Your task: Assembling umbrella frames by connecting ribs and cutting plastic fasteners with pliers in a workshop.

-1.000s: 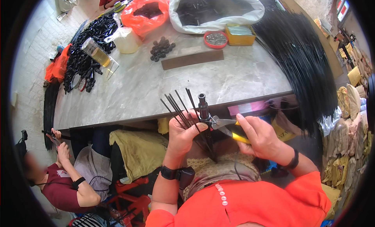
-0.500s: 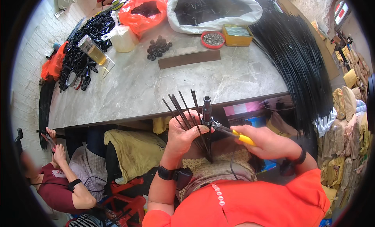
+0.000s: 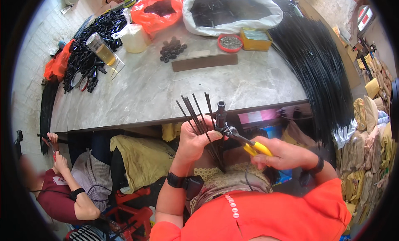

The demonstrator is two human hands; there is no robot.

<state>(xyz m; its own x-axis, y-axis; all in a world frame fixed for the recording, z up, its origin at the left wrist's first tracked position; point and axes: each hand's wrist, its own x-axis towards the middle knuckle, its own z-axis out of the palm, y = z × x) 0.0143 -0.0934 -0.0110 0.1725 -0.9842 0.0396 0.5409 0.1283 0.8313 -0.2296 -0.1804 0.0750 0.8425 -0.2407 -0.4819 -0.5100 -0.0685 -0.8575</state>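
My left hand (image 3: 193,139) is closed round several thin black rods (image 3: 189,110) that fan upward and run down toward my lap. Beside its thumb and fingertips stands a black tubular fitting (image 3: 221,113), upright, its round mouth facing up. Pliers with yellow handles (image 3: 257,149) are in my right hand (image 3: 282,153), coming from the right. Their handles stand apart, and the metal jaws meet the lower part of the fitting. My left fingers partly hide where the jaws and fitting touch.
On the grey table (image 3: 145,91) lie a brown strip (image 3: 204,62), a red dish of small metal pieces (image 3: 230,36), a yellow box (image 3: 255,44) and black parts (image 3: 172,49). Long black rods (image 3: 320,70) hang over its right edge. A co-worker (image 3: 66,187) sits at the left.
The plier handles have spread apart in my right hand, with the jaws still at the fitting. My left hand keeps its hold on the rods. The whole view has shifted slightly.
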